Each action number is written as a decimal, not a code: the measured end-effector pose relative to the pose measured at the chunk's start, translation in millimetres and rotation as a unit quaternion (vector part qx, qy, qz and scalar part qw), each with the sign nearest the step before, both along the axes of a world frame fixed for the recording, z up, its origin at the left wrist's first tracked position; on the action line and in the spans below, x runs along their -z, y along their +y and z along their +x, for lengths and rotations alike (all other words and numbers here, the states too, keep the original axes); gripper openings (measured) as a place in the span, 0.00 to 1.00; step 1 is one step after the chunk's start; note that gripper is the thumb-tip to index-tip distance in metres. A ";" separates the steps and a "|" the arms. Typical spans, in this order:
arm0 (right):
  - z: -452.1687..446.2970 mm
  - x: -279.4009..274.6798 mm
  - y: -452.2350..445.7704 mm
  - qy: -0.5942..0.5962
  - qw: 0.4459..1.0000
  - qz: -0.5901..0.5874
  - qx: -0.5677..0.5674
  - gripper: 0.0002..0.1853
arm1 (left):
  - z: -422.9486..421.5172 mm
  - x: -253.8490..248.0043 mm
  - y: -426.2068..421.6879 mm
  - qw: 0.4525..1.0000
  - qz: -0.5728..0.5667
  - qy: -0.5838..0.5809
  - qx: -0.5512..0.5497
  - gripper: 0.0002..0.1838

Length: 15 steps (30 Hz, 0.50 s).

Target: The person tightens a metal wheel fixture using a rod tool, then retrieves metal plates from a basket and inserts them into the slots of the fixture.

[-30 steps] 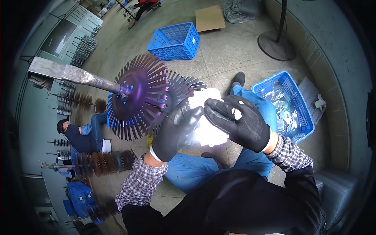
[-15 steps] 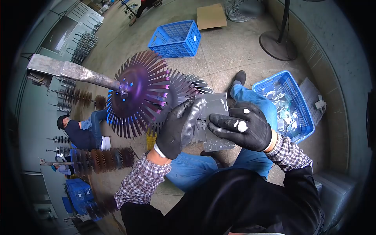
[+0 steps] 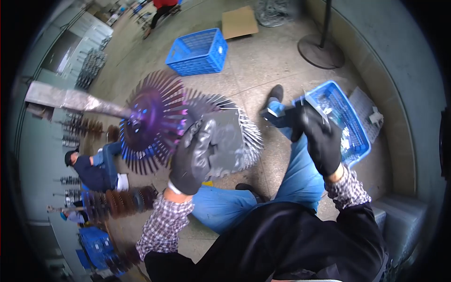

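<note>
My left hand (image 3: 193,157), in a black glove, is closed on a flat grey plate (image 3: 228,136) with small cut-outs; whether several are stacked cannot be told. Behind the plate is a round rack of metal fins (image 3: 251,136). My right hand (image 3: 319,138), gloved in black, is off to the right, over the near edge of a blue basket (image 3: 364,141). Its fingers are bent and blurred around a dark flat shape I cannot make out. Inside the basket lie shiny flat pieces (image 3: 345,143), partly hidden by this hand.
A purple finned disc (image 3: 152,113) on a metal arm (image 3: 77,99) stands at left. Another blue crate (image 3: 197,51), cardboard (image 3: 239,22) and a round stand base (image 3: 322,51) are ahead. A seated person (image 3: 96,164) works at far left beside more finned racks (image 3: 124,202).
My right hand has left the plates and moved right to the basket. My left hand has shifted slightly left, still gripping a plate. The whole view has turned a little.
</note>
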State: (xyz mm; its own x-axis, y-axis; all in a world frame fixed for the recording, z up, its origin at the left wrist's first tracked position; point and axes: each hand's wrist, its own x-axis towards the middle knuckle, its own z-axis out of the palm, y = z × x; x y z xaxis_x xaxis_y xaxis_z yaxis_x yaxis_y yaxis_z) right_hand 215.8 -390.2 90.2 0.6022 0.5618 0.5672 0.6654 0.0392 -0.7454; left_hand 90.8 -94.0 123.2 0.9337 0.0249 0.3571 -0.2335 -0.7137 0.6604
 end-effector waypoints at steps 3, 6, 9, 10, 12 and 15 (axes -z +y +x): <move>10.8 17.0 0.3 0.228 0.969 0.033 0.090 0.23 | -0.3 -17.0 -5.6 0.766 -0.575 0.288 0.014 0.27; -0.9 10.7 7.2 0.235 0.970 0.046 0.037 0.22 | 3.5 -20.1 -25.6 0.766 -0.583 0.256 0.088 0.27; -9.3 7.1 12.9 0.245 0.968 0.056 -0.029 0.23 | -1.8 -18.0 -32.8 0.762 -0.591 0.218 0.149 0.28; -10.6 6.8 12.6 0.281 0.958 0.014 -0.061 0.24 | -5.4 -12.9 -28.7 0.759 -0.596 0.224 0.136 0.28; -12.1 7.0 9.6 0.349 0.927 -0.070 -0.120 0.26 | -11.1 -2.0 -19.0 0.752 -0.605 0.237 0.112 0.28; 0.5 9.4 9.1 0.360 0.917 -0.047 -0.166 0.28 | -14.1 -6.5 -6.5 0.784 -0.552 0.270 0.090 0.27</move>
State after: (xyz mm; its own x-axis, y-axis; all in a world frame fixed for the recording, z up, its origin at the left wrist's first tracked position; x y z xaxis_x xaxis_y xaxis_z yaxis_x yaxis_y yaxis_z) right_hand 216.4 -381.1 80.9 0.5878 0.8085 0.0287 -0.0384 0.0634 -0.9973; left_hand 76.7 -100.5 129.7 0.9653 -0.1081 -0.2376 0.2609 0.3753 0.8894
